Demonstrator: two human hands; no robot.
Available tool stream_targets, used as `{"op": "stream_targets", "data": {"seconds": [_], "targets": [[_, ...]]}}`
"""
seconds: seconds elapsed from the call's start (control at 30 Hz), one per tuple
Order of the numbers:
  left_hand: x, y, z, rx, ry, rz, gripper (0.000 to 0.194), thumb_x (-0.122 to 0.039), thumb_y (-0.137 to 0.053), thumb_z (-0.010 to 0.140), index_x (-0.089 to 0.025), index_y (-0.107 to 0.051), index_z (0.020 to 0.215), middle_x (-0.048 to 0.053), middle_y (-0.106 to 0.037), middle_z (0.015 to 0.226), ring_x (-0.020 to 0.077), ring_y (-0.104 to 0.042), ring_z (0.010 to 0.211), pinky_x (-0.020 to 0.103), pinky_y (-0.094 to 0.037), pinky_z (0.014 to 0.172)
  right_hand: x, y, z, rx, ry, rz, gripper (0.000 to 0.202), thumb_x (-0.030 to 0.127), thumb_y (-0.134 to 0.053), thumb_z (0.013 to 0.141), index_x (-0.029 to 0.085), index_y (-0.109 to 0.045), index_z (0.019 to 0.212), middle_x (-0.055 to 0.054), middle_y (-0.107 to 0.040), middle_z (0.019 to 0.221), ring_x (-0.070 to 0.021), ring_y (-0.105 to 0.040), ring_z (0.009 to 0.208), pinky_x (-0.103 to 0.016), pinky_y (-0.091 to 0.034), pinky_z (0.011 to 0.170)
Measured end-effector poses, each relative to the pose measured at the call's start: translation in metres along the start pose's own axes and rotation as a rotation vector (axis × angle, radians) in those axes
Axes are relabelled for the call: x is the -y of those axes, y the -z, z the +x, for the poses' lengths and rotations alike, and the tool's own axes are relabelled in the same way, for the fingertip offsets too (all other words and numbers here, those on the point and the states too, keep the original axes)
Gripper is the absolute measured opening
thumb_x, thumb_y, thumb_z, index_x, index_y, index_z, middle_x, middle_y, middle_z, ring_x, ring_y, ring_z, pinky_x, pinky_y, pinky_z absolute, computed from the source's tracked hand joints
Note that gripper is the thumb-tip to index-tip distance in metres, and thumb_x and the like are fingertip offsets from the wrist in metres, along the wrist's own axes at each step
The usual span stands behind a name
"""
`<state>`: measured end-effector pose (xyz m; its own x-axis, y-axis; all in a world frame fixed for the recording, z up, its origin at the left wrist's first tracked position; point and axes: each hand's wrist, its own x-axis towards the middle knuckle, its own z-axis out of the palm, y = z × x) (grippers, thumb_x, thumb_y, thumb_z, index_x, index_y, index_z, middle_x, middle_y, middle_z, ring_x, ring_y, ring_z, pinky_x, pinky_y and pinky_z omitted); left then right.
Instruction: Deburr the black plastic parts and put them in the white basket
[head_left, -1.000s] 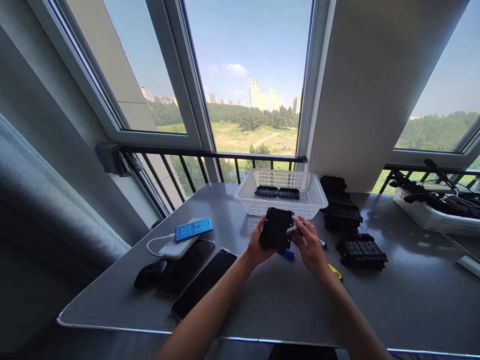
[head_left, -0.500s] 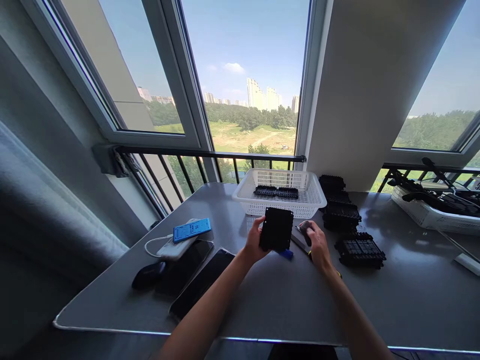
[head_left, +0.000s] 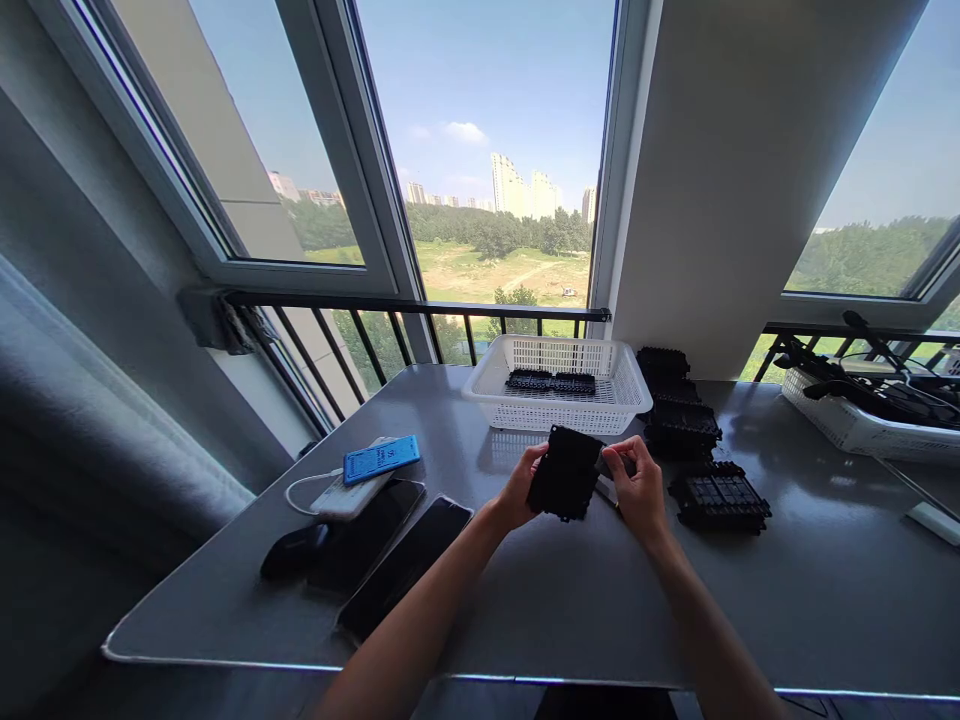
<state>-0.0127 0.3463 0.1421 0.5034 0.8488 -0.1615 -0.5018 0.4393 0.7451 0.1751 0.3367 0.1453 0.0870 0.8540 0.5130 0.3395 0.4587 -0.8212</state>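
Note:
My left hand (head_left: 519, 492) grips a flat, square black plastic panel (head_left: 564, 478) by its left edge, tilted above the table. Small tabs show along the panel's rim. At the panel's right edge is my right hand (head_left: 634, 480), its fingers pinched round a small dark grey tool (head_left: 603, 462) whose kind I cannot make out; most of it is hidden by the fingers. Beneath the hands, a narrow grey strip-like tool (head_left: 607, 492) lies on the table, partly covered.
Behind the panel stands a white plastic basket (head_left: 555, 415) with black ribbed parts inside. Several black plastic parts (head_left: 720, 495) sit to the right. Phones (head_left: 409, 560), a blue-screened device (head_left: 381, 459) and a mouse (head_left: 294, 552) lie left. A cable-filled basket (head_left: 862, 425) is far right.
The panel has turned so that its top leans left and its lower end points toward me. My right hand has brought the grey tool left to the panel's right edge.

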Motion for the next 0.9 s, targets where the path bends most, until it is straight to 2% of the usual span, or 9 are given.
{"op": "stream_targets", "data": {"seconds": [0.13,0.27,0.37,0.5,0.63,0.77,0.9], "targets": [[0.004,-0.001,0.000,0.048,-0.016,0.019,0.058,-0.051,-0.038,0.090,-0.005,-0.069,0.107,0.015,-0.073,0.085,0.0233,-0.067,0.074,0.030,-0.050,0.070,0.000,-0.001,-0.001,0.023,0.032,-0.080,0.030,0.049,-0.049,0.089,0.021,-0.056,0.080,-0.003,-0.065,0.073,-0.0156,-0.056,0.062,-0.025,-0.040,0.058],[0.004,0.000,0.001,0.011,-0.077,-0.004,0.058,-0.051,-0.037,0.090,-0.006,-0.067,0.109,0.015,-0.073,0.088,0.0231,-0.068,0.071,0.030,-0.050,0.066,0.004,-0.007,-0.006,0.085,0.066,-0.143,0.031,0.046,-0.046,0.091,0.020,-0.055,0.078,0.001,-0.061,0.067,-0.0113,-0.046,0.050,-0.023,-0.032,0.050],[0.002,0.000,0.002,-0.016,-0.133,-0.044,0.057,-0.052,-0.038,0.089,-0.007,-0.065,0.114,0.015,-0.073,0.091,0.0248,-0.068,0.074,0.031,-0.051,0.065,0.008,-0.010,-0.009,0.125,0.101,-0.150,0.028,0.043,-0.045,0.093,0.020,-0.054,0.078,0.000,-0.061,0.068,-0.0120,-0.048,0.053,-0.023,-0.032,0.052],[0.001,-0.001,0.003,0.006,-0.135,-0.067,0.060,-0.054,-0.037,0.089,-0.007,-0.064,0.114,0.014,-0.073,0.089,0.0247,-0.068,0.072,0.031,-0.050,0.065,0.009,-0.011,-0.011,0.160,0.133,-0.179,0.026,0.039,-0.047,0.092,0.020,-0.052,0.075,0.002,-0.056,0.064,-0.0120,-0.047,0.055,-0.023,-0.031,0.054],[0.003,0.000,0.004,-0.013,-0.115,-0.049,0.060,-0.055,-0.037,0.088,-0.007,-0.066,0.110,0.015,-0.073,0.088,0.0248,-0.067,0.071,0.031,-0.050,0.064,0.007,-0.010,-0.009,0.177,0.065,-0.154,0.028,0.041,-0.048,0.091,0.020,-0.052,0.073,0.003,-0.054,0.060,-0.0116,-0.045,0.052,-0.023,-0.030,0.052],[0.004,-0.001,0.005,-0.014,-0.088,-0.054,0.060,-0.056,-0.039,0.088,-0.006,-0.067,0.107,0.014,-0.073,0.085,0.0238,-0.067,0.071,0.031,-0.049,0.065,0.010,-0.004,-0.004,0.083,-0.022,-0.062,0.024,0.042,-0.050,0.088,0.020,-0.055,0.079,0.000,-0.059,0.065,-0.0145,-0.052,0.058,-0.025,-0.038,0.056],[0.006,-0.003,0.005,-0.016,-0.064,-0.042,0.059,-0.055,-0.038,0.088,-0.007,-0.067,0.108,0.014,-0.073,0.087,0.0234,-0.067,0.072,0.031,-0.050,0.068,0.011,0.001,-0.001,-0.057,-0.036,-0.033,0.022,0.040,-0.051,0.086,0.020,-0.059,0.085,-0.001,-0.060,0.068,-0.0160,-0.055,0.063,-0.026,-0.042,0.060]]}}
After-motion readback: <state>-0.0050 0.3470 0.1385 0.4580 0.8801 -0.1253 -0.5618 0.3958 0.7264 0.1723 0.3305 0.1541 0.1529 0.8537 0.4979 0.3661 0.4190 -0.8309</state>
